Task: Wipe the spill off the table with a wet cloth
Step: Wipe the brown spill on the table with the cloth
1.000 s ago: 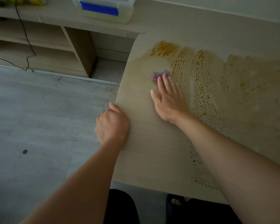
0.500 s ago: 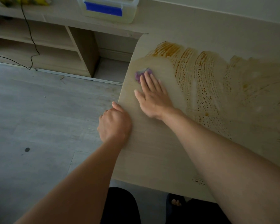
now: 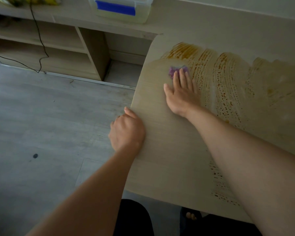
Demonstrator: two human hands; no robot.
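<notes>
1. Two bare hands are at the left end of a pale wood-grain table [image 3: 169, 150], seen from the head camera looking down.
2. The right hand [image 3: 181, 94] lies flat, palm down, fingers [image 3: 182, 77] stretched forward and close together, thumb splayed out to the left. It presses down on a small purple wet cloth [image 3: 173, 71]; only the cloth's far edge shows beyond the fingertips, the rest is hidden under the hand.
3. The cloth sits near the table's far left corner, at the left border of a yellow-orange smeared spill [image 3: 228, 79].
4. The spill spreads in curved, streaky bands from the cloth rightward across the tabletop, darkest along the far edge and broken into small dots and beads nearer the person. A separate patch of orange specks shows near the front edge, just beside the right forearm.
5. The tabletop left of and nearer than the right hand looks free of streaks.
6. The left hand [image 3: 126, 132] is curled over the table's left edge, knuckles up, thumb on the tabletop; its fingers are folded under the edge and hidden, so it holds nothing but the table itself.
7. Beyond the table stands a low light-wood shelf unit [image 3: 71, 48] with open compartments, and a clear plastic lidded box with a blue tape strip [image 3: 121, 9] rests on its top.
8. One thin black cable [image 3: 39, 41] hangs down in front of the shelf to the grey plank floor [image 3: 41, 125].
9. Bare toes show below the table's front edge.
</notes>
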